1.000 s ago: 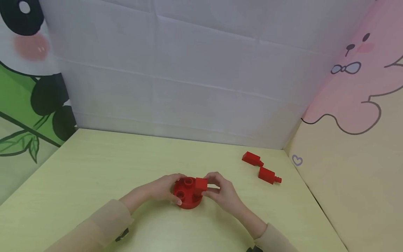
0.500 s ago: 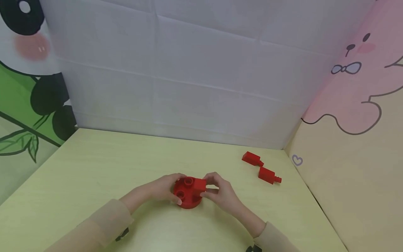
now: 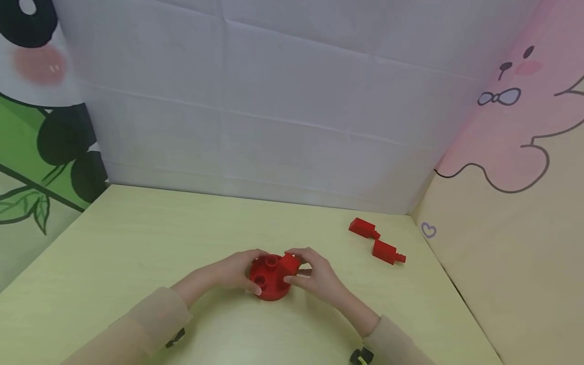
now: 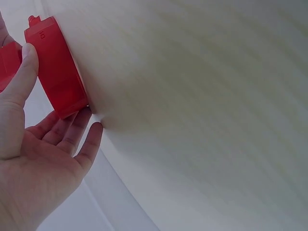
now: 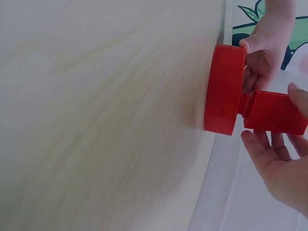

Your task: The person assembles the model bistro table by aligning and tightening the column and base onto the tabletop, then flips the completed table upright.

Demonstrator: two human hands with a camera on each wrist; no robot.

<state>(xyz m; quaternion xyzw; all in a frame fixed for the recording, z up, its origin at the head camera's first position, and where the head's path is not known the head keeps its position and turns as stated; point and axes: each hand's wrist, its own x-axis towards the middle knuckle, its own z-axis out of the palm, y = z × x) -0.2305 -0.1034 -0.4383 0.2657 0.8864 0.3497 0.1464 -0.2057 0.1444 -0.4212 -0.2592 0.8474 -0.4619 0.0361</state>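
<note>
A round red base (image 3: 275, 292) with raised ring-shaped sockets lies on the table in the head view. My left hand (image 3: 234, 269) grips its left side, thumb in front and fingers behind. In the left wrist view the thumb presses on the rim of the base (image 4: 60, 72). My right hand (image 3: 323, 280) pinches a red rectangular block (image 3: 289, 264) at the right side of the base. Seen from the right wrist, the block (image 5: 272, 111) stands upright off the base, its narrower neck meeting the base's top. How deep the neck sits is hidden.
Two more red blocks, one farther back (image 3: 362, 227) and one nearer (image 3: 385, 251), lie at the back right, each with a narrow ridged stub. A pale wall (image 3: 255, 126) rises behind the yellow table (image 3: 182, 218), with printed side panels left and right.
The block has turned in my right fingers, from square-on to angled, while staying over the right side of the base. My left hand keeps its hold. The head view has shifted slightly.
</note>
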